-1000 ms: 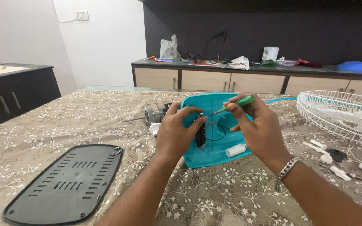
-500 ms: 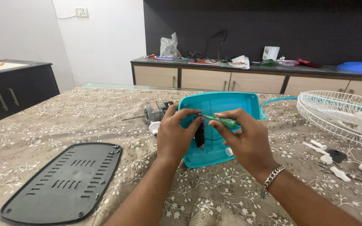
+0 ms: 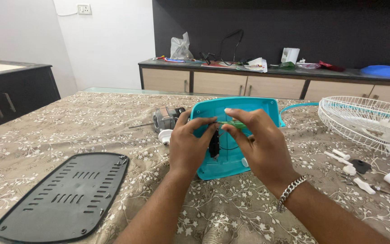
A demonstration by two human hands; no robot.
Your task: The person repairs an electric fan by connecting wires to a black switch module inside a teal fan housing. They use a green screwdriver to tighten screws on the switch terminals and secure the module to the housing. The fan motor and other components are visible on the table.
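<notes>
Right hand (image 3: 260, 144) fingers pinching green screwdriver (image 3: 231, 124); left hand (image 3: 190, 144) fingers pressed on black part (image 3: 214, 144) inside teal housing (image 3: 249, 106); housing resting on patterned worktop (image 3: 68, 131), motor (image 3: 165, 118) just beside; black grille plate (image 3: 64, 194) well apart.

Both hands, left (image 3: 188, 147) and right (image 3: 258, 147), meet with fingers curled, forearms extended.

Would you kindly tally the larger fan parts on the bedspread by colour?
Teal: 1, the housing tray under both hands
Black: 1, the slotted cover plate
White: 1, the wire fan guard
Grey metal: 1, the motor
Total: 4
</notes>
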